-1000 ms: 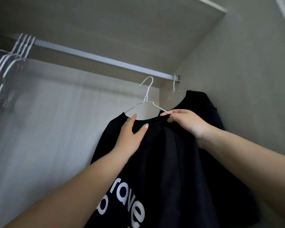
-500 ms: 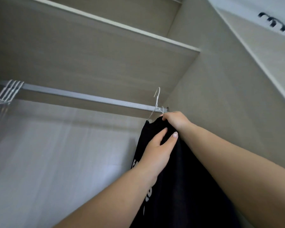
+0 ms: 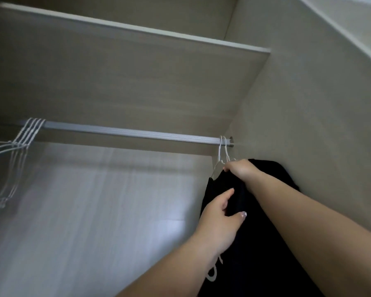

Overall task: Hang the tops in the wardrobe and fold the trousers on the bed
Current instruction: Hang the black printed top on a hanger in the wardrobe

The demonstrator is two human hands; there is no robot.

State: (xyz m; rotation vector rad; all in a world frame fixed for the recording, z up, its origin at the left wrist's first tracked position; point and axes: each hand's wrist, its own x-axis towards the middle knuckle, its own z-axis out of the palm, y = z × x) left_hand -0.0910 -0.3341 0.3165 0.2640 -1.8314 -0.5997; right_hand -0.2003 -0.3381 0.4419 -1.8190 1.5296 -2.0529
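The left hand [image 3: 220, 221] is open against the front of the black top [image 3: 255, 243], fingers fairly straight and thumb spread, palm lying on the cloth a little below the collar. The right hand [image 3: 239, 169] is higher up at the neckline, fingers curled down over the collar edge and gripping the cloth right where the wire shoulder of a white hanger [image 3: 220, 156] comes out.

Far left on the rail [image 3: 126, 132] hangs a bunch of bare white hangers [image 3: 13, 155], pressed close together, their wire frames trailing off the edge of the view. The grey metal rail runs across under the shelf [image 3: 137, 33] to the right side wall [image 3: 308, 114] of the wardrobe. At that right end two white hooks sit on the rail, just beside each other — the black top hangs from there, close against the side wall. A second dark garment seems to hang behind it, though the two blend together and I can't separate them cleanly. White printed lettering [image 3: 212, 275] shows low on the top — partly hidden by the left forearm.
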